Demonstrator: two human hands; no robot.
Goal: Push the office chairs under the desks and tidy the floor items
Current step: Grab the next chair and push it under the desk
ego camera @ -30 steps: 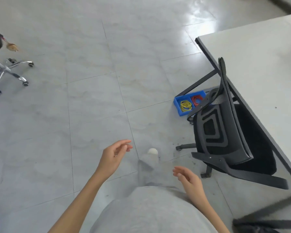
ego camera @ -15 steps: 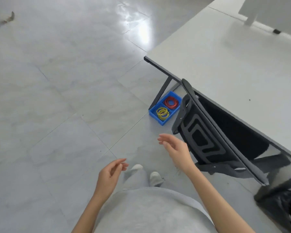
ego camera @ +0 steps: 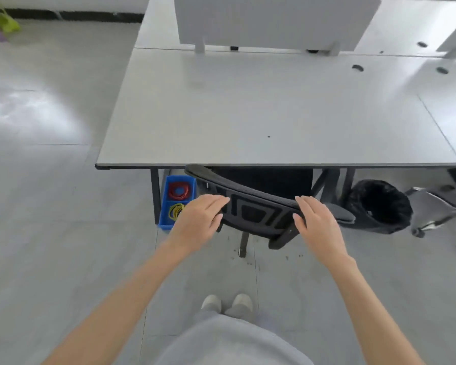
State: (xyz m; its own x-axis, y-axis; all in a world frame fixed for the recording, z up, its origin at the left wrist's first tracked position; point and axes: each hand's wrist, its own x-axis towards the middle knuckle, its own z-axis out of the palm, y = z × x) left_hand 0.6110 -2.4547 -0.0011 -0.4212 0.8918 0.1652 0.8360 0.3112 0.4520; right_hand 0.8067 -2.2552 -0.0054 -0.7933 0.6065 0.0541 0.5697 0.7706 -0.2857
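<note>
**Both hands on the chair back**

The left hand (ego camera: 199,223) and the right hand (ego camera: 317,223) lie with fingers straight and spread a little on the top edge of the black office chair (ego camera: 250,209). The chair seat is under the grey worktop (ego camera: 261,111). On the floor at the left, beside the worktop leg, stands a blue tray (ego camera: 178,200) with red and yellow bands. At the right is a black bin (ego camera: 382,205).
</note>
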